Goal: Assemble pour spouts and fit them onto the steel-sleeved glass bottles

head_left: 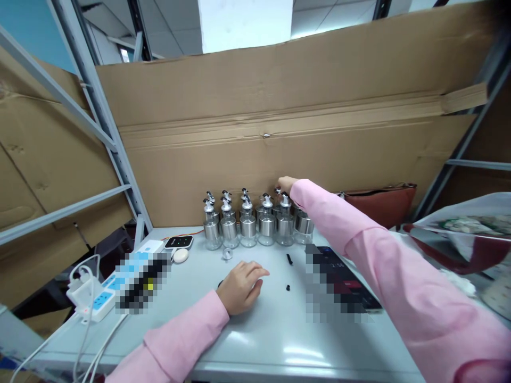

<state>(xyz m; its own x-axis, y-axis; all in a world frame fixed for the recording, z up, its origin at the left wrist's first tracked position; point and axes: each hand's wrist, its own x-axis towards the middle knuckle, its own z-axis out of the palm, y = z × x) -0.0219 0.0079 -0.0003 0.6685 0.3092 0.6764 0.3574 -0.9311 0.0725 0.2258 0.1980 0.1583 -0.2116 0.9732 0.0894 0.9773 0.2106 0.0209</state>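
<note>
Several glass-and-steel dispenser bottles [247,226] with metal spouts stand in two rows at the back of the white table [275,335], against a cardboard wall. My right hand [285,184] reaches over them, its fingers pinched on the spout of a back-row bottle [278,192]. My left hand [241,287] rests palm down on the table in front of the rows, fingers loosely curled, holding nothing that shows. A small clear cap [227,253] lies just ahead of it. Two small black pieces [289,259] lie to its right.
A white power strip [98,298] with plugged cables sits at the left edge, beside a black phone-like device [179,242] and a white oval object [180,255]. A brown bag [381,203] and a plastic bag [467,229] crowd the right. Metal shelf posts stand left and right.
</note>
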